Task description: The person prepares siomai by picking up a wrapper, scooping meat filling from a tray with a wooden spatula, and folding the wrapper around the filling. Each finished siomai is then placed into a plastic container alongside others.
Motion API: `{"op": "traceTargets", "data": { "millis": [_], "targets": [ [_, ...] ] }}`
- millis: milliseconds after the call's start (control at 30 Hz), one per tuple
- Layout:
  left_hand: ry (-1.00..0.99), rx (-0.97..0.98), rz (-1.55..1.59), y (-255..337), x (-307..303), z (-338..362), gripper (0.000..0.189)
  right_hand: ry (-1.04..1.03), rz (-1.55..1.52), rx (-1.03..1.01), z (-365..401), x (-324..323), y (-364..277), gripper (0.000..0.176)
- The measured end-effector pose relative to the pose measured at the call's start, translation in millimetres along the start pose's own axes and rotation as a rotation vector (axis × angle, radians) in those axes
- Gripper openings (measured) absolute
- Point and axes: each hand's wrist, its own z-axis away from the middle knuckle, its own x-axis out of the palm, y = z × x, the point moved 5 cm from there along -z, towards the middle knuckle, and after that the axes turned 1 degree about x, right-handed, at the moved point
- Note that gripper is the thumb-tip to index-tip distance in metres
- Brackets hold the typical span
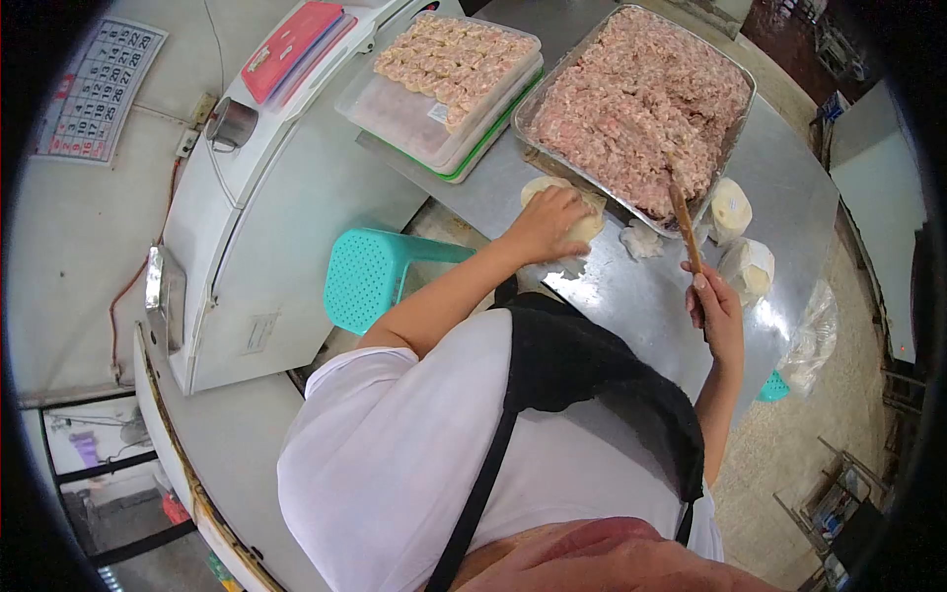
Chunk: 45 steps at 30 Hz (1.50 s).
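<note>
My right hand [715, 308] is closed around the handle of a flat wooden spatula [683, 219]. The spatula's far end reaches into the ground meat filling [641, 104], which is heaped in a large metal tray [742, 126]. My left hand [550, 223] is at the near left corner of that tray, fingers curled over round, pale dough wrappers [586, 229]. Its fingertips are partly hidden, so how many wrappers they grip does not show. Right of the tray stand two more stacks of wrappers, one [730, 209] unwrapped-looking, the other [750, 266] in plastic.
Filled dumplings [454, 61] sit in rows on stacked plastic containers [395, 116] at the left. Crumpled plastic [642, 240] lies by the tray on the metal table [789, 168]. A teal stool [363, 281] and a white freezer [286, 247] are to the left.
</note>
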Motion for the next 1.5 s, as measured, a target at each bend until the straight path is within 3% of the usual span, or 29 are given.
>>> {"op": "traceTargets", "data": {
  "millis": [100,267,400,467,600,667,800,867,900,967,1100,1167,1300,1367,1433,1500],
  "targets": [
    [-0.087,0.022,-0.17,7.4,9.5,-1.2,0.039,-0.048,0.04,-0.039,-11.4,0.4,-8.5,0.03],
    [-0.24,-0.131,0.145,-32.7,23.4,1.5,0.045,-0.134,0.133,-0.015,-27.4,0.9,-19.9,0.029],
    [0.017,-0.133,0.136,-14.3,-2.4,-0.4,0.044,-0.136,0.22,-0.072,-42.8,4.8,-31.3,0.03],
    [0.001,-0.114,-0.044,-15.2,-2.0,3.2,0.041,-0.04,0.359,-0.15,-51.9,6.1,-38.1,0.031],
    [-0.038,-0.096,-0.066,-28.1,1.2,9.7,0.038,-0.001,0.557,-0.289,-67.0,14.3,-53.9,0.031],
    [-0.271,-0.21,0.097,-41.7,7.7,6.4,0.035,-0.002,0.622,-0.241,-73.9,18.8,-60.7,0.03],
    [-0.072,-0.109,0.243,-45.9,-7.0,10.9,0.03,0.021,0.801,-0.14,-86.9,32.2,-84.7,0.026],
    [0.037,-0.096,0.299,-45.3,-24.5,8.0,0.027,0.054,0.947,-0.385,-93.8,44.5,-103.1,0.025],
    [0.034,-0.087,0.322,-48.0,-27.6,6.8,0.027,0.065,0.962,-0.366,-100.9,48.5,-105.0,0.025],
    [0.043,-0.063,0.455,-55.1,-35.1,3.0,0.024,0.147,1.023,-0.603,-111.0,62.1,-119.4,0.023],
    [-0.045,-0.205,0.511,-55.7,-67.5,-7.4,0.02,0.147,1.285,-0.448,-141.0,90.1,-147.8,0.025],
    [-0.089,-0.441,0.836,-64.0,-69.8,-6.6,0.017,0.172,1.446,-0.538,-162.6,102.6,-156.3,0.019],
    [-0.068,-0.475,1.049,-91.2,-47.5,-9.8,0.014,0.202,1.596,-0.467,-203.8,121.2,-150.3,0.019],
    [0.006,-0.142,0.557,-88.2,-57.5,-14.0,0.012,0.059,1.662,-0.484,-216.0,139.1,-128.0,0.017],
    [-0.035,-0.183,0.653,-79.5,-71.2,-14.2,0.014,0.099,1.639,-0.482,-203.8,158.7,-120.3,0.016],
    [-0.075,-0.365,0.883,-88.7,-68.6,-8.6,0.016,0.13,1.614,-0.493,-189.4,175.4,-109.1,0.015]
  ]
}}
